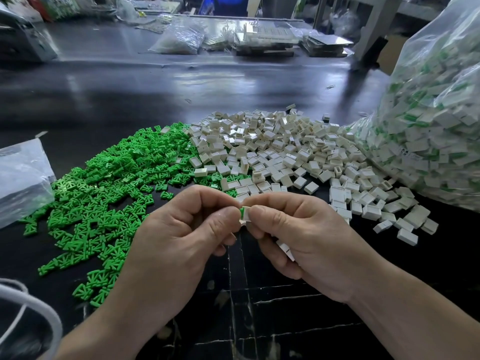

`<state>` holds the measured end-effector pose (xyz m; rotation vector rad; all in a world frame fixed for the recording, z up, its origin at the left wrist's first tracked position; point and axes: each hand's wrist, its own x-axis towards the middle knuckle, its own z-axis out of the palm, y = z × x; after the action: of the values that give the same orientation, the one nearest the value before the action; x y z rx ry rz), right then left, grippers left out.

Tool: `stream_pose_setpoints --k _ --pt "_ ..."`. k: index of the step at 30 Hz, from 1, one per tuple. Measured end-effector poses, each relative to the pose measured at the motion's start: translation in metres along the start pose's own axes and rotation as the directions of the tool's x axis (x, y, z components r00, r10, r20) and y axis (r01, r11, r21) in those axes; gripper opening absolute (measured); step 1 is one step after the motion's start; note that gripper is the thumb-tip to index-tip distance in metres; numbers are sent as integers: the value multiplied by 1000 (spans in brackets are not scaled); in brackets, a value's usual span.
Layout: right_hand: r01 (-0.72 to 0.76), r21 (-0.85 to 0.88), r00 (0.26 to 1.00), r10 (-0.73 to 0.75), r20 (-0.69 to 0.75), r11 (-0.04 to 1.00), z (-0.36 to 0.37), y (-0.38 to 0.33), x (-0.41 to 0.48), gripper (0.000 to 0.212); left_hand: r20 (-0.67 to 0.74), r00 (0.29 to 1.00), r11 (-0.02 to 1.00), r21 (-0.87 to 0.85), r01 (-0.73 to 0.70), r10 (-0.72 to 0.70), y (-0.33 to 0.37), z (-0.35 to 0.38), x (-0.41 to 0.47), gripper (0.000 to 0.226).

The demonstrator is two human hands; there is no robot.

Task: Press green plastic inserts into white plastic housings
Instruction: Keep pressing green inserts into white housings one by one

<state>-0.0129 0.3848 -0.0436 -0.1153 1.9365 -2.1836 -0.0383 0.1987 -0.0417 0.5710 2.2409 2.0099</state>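
On my far left a clear bag point(20, 178) lies flat on the dark table point(155, 87). Just beside it spreads the heap of green inserts point(104, 193), loose and within easy reach.

My left hand point(181, 229) is curled, its thumb and forefinger pinching the green insert point(242, 211) I am working on. That insert sits at the mouth of a white housing point(247, 216), held above the table between my two hands. Only a sliver of green shows, so I judge it partly seated, though I cannot tell how deep.

My right hand point(306, 242) pinches the housing between thumb and forefinger, and a second housing point(285, 250) is tucked under its lower curled fingers.

To do this well I would hold the housing square with the right hand and push the insert straight in with the left thumb, not at a tilt. I would press until the green edge lies flush, since a skewed push could jam it or bend its thin ribs.

Beyond the right hand lies the pile of white housings point(285, 152), touching the green heap at its left edge. At far right stands a big clear sack point(428, 139) of what look like finished pieces.
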Motion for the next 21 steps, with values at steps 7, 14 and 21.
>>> stream_pose_setpoints --k 7,14,21 --pt "-66 82 992 57 116 994 2 -2 -1 36 324 924 767 -534 355 -202 2 3 2 31" --pt "-103 118 984 84 158 988 1 -4 -3 36 447 874 619 -637 459 -189 2 3 3 35" --pt "-106 122 981 83 174 987 1 -7 -4 29 431 879 622 -636 457 -204 3 4 3 38"
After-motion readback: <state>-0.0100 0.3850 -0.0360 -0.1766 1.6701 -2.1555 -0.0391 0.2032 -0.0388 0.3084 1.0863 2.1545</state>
